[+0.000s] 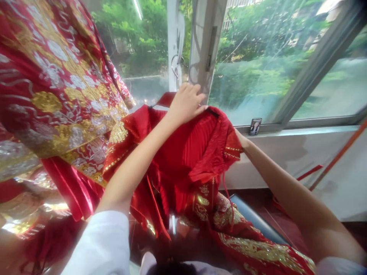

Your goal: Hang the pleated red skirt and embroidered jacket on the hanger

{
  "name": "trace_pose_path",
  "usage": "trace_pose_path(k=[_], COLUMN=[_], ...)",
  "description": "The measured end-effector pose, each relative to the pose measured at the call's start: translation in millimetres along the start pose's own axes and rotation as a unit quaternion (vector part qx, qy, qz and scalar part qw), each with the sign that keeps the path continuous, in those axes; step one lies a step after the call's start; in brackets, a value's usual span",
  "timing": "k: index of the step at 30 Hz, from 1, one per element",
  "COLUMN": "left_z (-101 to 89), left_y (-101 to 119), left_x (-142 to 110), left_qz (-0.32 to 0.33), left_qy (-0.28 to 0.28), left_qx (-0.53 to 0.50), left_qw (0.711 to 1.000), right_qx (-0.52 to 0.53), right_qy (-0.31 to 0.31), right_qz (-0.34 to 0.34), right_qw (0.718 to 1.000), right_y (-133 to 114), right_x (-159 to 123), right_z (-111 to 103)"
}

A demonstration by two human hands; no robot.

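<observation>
A red garment with gold trim point(183, 149) hangs open-fronted on a dark red hanger point(166, 99) in front of me. My left hand point(187, 100) is closed over the top of the hanger, just below its metal hook point(173, 68). On the far side, my right hand point(243, 142) reaches to the garment's right shoulder; its fingers are hidden behind the cloth, so their grip does not show. Thin red ties dangle from the garment. Below it lies more red cloth with gold embroidery point(258, 248).
A large red robe with gold and silver embroidery point(77, 91) hangs close on my left. Ahead is a sliding window point(213, 49), with a small picture card point(255, 126) on its sill. A dark padded surface point(255, 217) sits low on the right, near a slanting orange-red pole point(338, 156).
</observation>
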State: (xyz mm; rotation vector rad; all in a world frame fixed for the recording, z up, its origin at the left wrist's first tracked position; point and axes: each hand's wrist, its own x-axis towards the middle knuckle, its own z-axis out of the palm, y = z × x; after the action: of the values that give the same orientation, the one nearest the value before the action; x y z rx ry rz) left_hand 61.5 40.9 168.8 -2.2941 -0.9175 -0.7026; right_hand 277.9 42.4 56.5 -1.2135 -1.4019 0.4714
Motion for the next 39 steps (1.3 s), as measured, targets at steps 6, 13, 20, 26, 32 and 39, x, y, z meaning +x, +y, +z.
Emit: trace_pose_path(k=[6,13,20,26,32,39], left_z=[-66.5,-48.8,-36.3,-27.6,-41.8,-50.7], left_y=[-56.2,-132.0,-144.6,-156.6,-154.0,-128.0], left_x=[-82.9,-149.6,-141.1,-134.5,-135.5,-118.2], left_qz=[-0.108,-0.173,-0.177,-0.224,-0.205,-0.167], left_qy=[0.043,-0.065,-0.069,-0.13,-0.122,-0.091], left_qx=[-0.043,-0.182,-0.327,-0.438,-0.351,-0.33], left_qw=[0.992,0.966,0.926,0.861,0.905,0.925], right_qx=[0.099,-0.047,-0.124,-0.285,-0.363,-0.386], right_qy=[-0.051,-0.192,-0.046,0.079,0.141,0.112], right_qz=[0.025,-0.158,-0.193,-0.137,-0.232,-0.152], right_qw=[0.993,0.968,0.972,0.946,0.891,0.903], right_y=[-9.5,-67.2,-72.6,-99.1,-81.5,-76.5], right_x=[-5.5,1.1,9.4,24.5,-33.6,-56.6], right_z=[-20.9,-17.8,10.7,47.0,46.3,43.7])
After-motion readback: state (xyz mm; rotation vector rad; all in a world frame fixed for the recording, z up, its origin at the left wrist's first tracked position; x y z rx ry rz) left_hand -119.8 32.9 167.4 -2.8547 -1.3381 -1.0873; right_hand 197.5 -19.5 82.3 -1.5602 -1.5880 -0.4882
